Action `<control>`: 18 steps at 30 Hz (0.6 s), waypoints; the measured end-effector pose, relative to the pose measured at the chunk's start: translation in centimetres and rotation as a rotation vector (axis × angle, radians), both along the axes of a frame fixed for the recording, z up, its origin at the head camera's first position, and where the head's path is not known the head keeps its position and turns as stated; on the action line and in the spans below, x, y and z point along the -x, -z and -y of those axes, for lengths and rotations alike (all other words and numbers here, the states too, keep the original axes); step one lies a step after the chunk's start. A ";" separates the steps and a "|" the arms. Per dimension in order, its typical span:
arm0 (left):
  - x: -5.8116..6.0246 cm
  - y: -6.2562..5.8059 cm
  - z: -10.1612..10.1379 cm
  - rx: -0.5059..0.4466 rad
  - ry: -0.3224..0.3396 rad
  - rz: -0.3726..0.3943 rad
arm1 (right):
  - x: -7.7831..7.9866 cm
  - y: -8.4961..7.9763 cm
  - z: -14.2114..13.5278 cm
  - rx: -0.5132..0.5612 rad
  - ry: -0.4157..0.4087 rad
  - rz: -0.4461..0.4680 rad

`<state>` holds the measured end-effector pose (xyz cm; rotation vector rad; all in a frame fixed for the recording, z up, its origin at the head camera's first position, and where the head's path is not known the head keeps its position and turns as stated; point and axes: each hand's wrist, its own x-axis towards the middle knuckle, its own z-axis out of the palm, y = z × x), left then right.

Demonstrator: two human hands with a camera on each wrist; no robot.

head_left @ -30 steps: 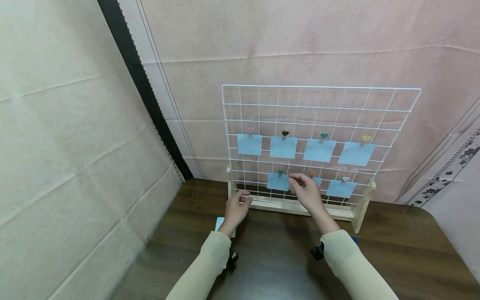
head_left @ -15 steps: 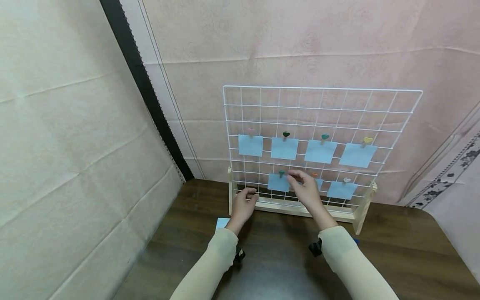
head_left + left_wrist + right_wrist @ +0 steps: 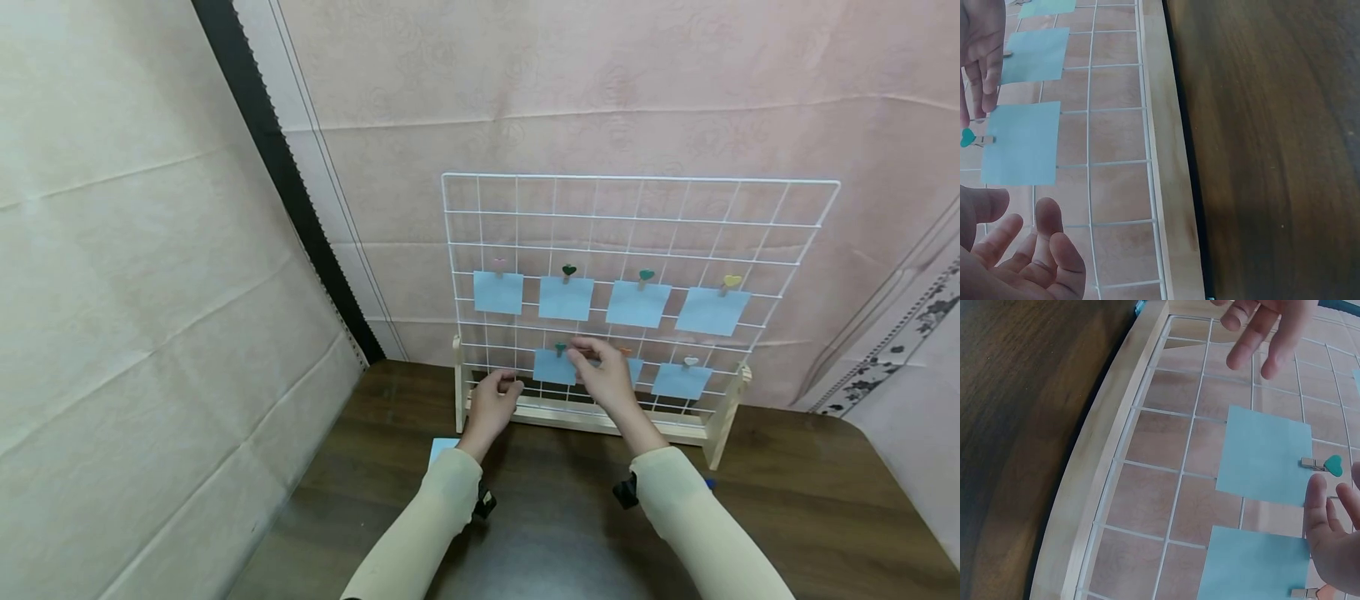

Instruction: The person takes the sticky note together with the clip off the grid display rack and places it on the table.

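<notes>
A white wire grid (image 3: pixel 641 219) stands upright in a wooden base (image 3: pixel 570 418). On its lower part hang three blue paper cards; the left one (image 3: pixel 554 367) has a green heart clip (image 3: pixel 1333 465) at its top edge. My right hand (image 3: pixel 606 382) is beside that card's right edge, fingertips close to the clip, and partly covers the middle card (image 3: pixel 1255 565) in the head view. To the card's left, my left hand (image 3: pixel 491 408) hovers in front of the grid, fingers loosely bent. In the left wrist view, nothing shows between the left hand's fingers (image 3: pixel 1049 215).
Higher up hangs a row of several blue cards (image 3: pixel 566 298) on heart clips, one of them yellow (image 3: pixel 732 281). Another blue card (image 3: pixel 442 448) lies on the brown wooden table (image 3: pixel 360 492), partly under the left forearm. A small blue item (image 3: pixel 709 483) lies beside the right sleeve.
My left hand has shifted right along the grid, nearer to the lower left card. The right hand has stayed almost in place, drifting slightly left.
</notes>
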<state>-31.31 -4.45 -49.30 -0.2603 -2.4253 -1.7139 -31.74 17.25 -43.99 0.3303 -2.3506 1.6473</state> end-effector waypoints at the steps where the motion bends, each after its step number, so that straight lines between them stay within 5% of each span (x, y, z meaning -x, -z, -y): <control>1: 0.1 -0.1 -0.1 0.002 0.002 0.001 | 0.1 0.0 0.1 -0.004 0.002 -0.006; 18: 1.5 -0.7 -1.6 -0.013 0.018 0.013 | 1.3 -0.3 1.7 -0.139 0.098 -0.099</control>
